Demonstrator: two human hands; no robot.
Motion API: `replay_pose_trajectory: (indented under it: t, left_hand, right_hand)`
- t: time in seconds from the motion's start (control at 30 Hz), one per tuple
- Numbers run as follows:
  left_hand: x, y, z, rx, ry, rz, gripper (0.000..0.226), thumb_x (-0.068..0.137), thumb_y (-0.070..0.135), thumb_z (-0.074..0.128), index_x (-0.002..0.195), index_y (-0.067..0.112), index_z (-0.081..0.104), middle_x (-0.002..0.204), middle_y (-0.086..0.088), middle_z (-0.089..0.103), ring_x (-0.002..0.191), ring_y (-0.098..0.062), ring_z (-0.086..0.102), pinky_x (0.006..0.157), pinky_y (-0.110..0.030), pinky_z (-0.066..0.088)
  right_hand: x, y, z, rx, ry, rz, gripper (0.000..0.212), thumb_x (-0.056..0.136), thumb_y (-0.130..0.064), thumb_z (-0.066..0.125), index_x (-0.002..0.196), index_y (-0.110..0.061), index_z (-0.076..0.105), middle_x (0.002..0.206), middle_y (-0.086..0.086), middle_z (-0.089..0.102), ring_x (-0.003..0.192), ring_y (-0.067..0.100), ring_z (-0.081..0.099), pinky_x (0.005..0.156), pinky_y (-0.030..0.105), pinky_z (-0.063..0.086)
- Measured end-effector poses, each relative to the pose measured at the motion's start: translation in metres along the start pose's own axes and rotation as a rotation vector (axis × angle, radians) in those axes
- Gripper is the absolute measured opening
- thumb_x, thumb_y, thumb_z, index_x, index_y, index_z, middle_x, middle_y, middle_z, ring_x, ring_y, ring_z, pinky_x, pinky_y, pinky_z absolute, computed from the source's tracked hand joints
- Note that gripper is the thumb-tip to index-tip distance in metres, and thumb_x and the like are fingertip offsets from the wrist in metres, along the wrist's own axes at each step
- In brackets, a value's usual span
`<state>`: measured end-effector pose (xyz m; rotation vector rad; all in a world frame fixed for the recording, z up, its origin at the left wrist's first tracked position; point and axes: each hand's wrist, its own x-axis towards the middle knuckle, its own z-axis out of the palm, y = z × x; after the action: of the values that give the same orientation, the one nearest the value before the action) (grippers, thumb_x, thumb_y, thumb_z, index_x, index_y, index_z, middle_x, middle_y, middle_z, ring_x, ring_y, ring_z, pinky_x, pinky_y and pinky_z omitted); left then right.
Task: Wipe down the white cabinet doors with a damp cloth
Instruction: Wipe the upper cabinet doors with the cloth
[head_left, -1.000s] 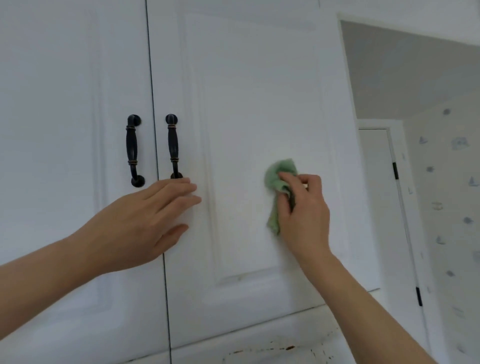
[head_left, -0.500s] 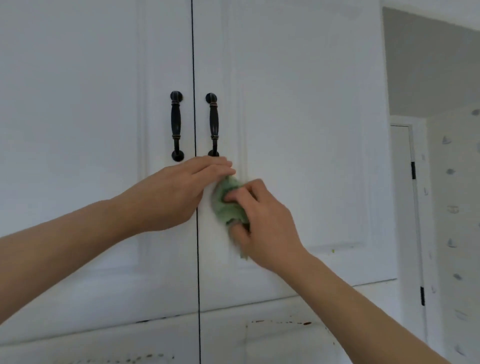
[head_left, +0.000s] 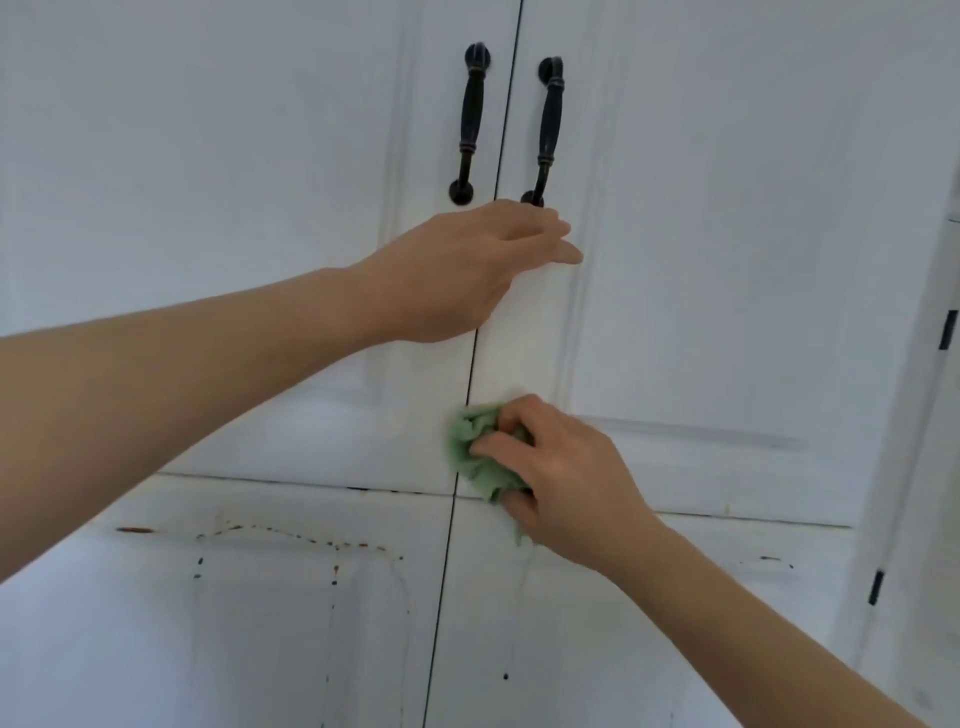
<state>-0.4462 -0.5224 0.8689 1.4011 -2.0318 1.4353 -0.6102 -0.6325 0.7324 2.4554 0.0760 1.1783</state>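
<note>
Two white upper cabinet doors meet at a dark vertical seam: the left door (head_left: 234, 182) and the right door (head_left: 727, 260). My right hand (head_left: 561, 473) grips a crumpled green cloth (head_left: 475, 449) and holds it against the lower left corner of the right door, at the seam. My left hand (head_left: 467, 270) rests flat across the seam just under the two black handles, fingers straight and pointing right.
The black handles (head_left: 470, 124) (head_left: 548, 130) stand either side of the seam. Below are two lower doors (head_left: 260, 623) with brown stains and drip marks. A doorway frame with black hinges (head_left: 948, 330) stands at the far right.
My right hand has carried the cloth down from beside my left hand to the bottom corner of the right door. The view has tilted down, revealing the stained lower doors. My left hand stays under the handles.
</note>
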Motion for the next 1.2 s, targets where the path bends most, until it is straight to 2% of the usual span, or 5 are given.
replay_pose_trajectory:
  t: [0.23, 0.4, 0.73, 0.93, 1.2]
  left_hand:
    - [0.006, 0.025, 0.000, 0.258, -0.020, 0.031, 0.041, 0.104, 0.020, 0.043, 0.141, 0.026, 0.058, 0.150, -0.012, 0.050, 0.135, -0.039, 0.045, 0.075, -0.046, 0.055]
    - [0.029, 0.053, 0.015, 0.291, 0.027, 0.021, 0.037, 0.104, 0.021, 0.048, 0.140, 0.019, 0.059, 0.151, -0.019, 0.047, 0.134, -0.043, 0.048, 0.099, -0.055, 0.049]
    - [0.044, 0.061, 0.034, 0.243, -0.048, 0.059, 0.038, 0.103, 0.026, 0.050, 0.139, 0.031, 0.061, 0.153, -0.007, 0.048, 0.145, -0.038, 0.037, 0.111, -0.049, 0.036]
    - [0.043, 0.051, 0.035, 0.243, -0.057, 0.112, 0.044, 0.104, 0.015, 0.042, 0.145, 0.022, 0.055, 0.157, -0.008, 0.043, 0.148, -0.034, 0.033, 0.116, -0.050, 0.035]
    - [0.036, 0.039, 0.036, 0.215, -0.038, 0.174, 0.040, 0.108, 0.019, 0.042, 0.146, 0.018, 0.054, 0.158, -0.009, 0.040, 0.151, -0.033, 0.030, 0.120, -0.050, 0.031]
  right_hand:
    - [-0.016, 0.049, -0.027, 0.068, 0.368, 0.471, 0.040, 0.076, -0.003, 0.065, 0.112, -0.020, 0.067, 0.111, 0.004, 0.054, 0.071, 0.019, 0.055, 0.053, 0.029, 0.048]
    - [-0.038, 0.027, 0.000, 0.056, 0.114, -0.048, 0.033, 0.078, -0.014, 0.050, 0.101, -0.018, 0.074, 0.105, 0.006, 0.064, 0.088, 0.027, 0.061, 0.069, 0.037, 0.053]
    - [-0.137, 0.128, -0.038, -0.046, 0.474, 0.474, 0.024, 0.078, -0.018, 0.055, 0.085, -0.010, 0.077, 0.095, 0.004, 0.067, 0.079, 0.022, 0.062, 0.065, 0.023, 0.043]
    - [-0.067, 0.062, -0.007, 0.105, 0.317, 0.173, 0.029, 0.075, -0.009, 0.062, 0.101, -0.014, 0.073, 0.103, 0.002, 0.062, 0.082, 0.022, 0.055, 0.068, 0.033, 0.049]
    - [-0.046, 0.052, -0.006, 0.100, 0.207, 0.065, 0.015, 0.076, -0.015, 0.061, 0.090, -0.016, 0.067, 0.095, 0.001, 0.061, 0.076, 0.022, 0.052, 0.066, 0.036, 0.043]
